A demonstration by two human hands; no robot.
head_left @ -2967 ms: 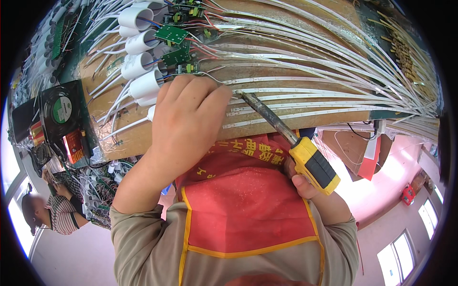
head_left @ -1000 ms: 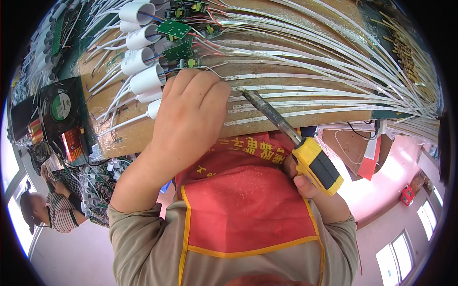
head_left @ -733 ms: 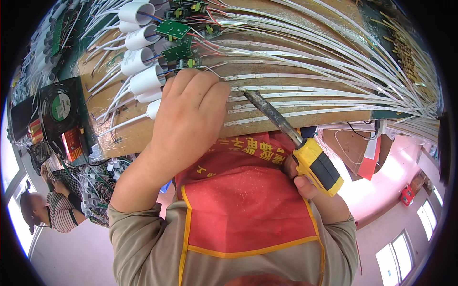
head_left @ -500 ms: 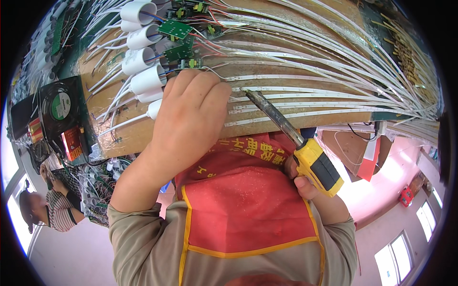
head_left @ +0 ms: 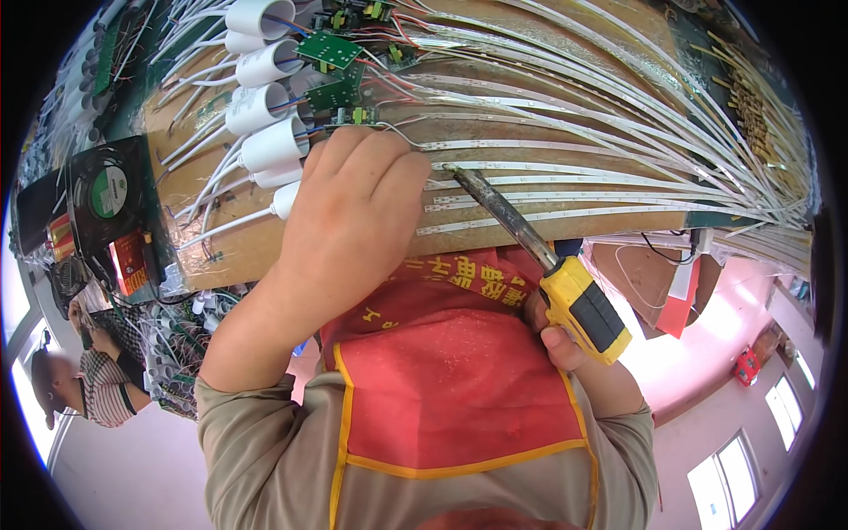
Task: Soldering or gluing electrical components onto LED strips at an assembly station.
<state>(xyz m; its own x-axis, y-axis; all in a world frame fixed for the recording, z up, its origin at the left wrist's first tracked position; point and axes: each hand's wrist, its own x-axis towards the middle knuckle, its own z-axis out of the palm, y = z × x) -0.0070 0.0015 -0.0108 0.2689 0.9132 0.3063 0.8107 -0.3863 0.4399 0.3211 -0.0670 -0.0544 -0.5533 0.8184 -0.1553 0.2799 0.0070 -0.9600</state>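
From my post, the right hand (head_left: 560, 348) wraps its grip round the yellow soldering iron (head_left: 583, 307), tip at a white strip's (head_left: 530, 166) left end on the worktop (head_left: 243, 267). Left hand (head_left: 358, 199) curled; hold hidden, can't tell. Probably soldering; next move wants steadiness.

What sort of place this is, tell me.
Probably an electronics assembly workshop: the right hand holds what looks like a soldering iron, with green circuit boards and long white strips laid out across the bench.

Lit through windows (head_left: 727, 480) at left and right, with a pale wall (head_left: 714, 420) beyond glossy pink floor (head_left: 698, 353) at right.
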